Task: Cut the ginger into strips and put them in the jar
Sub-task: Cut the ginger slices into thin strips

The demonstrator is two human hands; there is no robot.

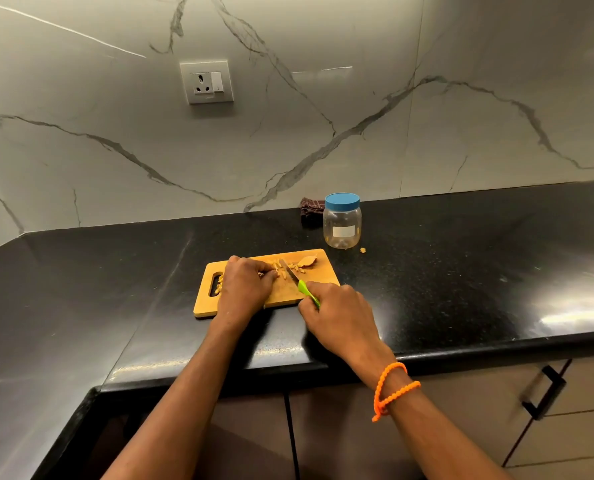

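Note:
A wooden cutting board (pixel 318 271) lies on the black counter. My left hand (pixel 243 289) rests on it, fingertips curled onto a ginger piece (pixel 274 268) that is mostly hidden. My right hand (pixel 340 320) grips the green handle of a small knife (pixel 293 277), whose blade touches the board just right of my left fingertips. Cut ginger strips (pixel 297 268) and a larger ginger piece (pixel 307 260) lie near the board's far edge. More bits (pixel 219 284) sit by the board's handle slot. A clear jar (pixel 342 221) with its blue lid on stands behind the board.
A dark folded cloth (pixel 311 209) lies against the marble wall left of the jar. One ginger scrap (pixel 362 250) sits on the counter (pixel 461 265) beside the jar. A wall socket (pixel 207 82) is above. Cabinet doors with a black handle (pixel 545 393) are below the counter edge.

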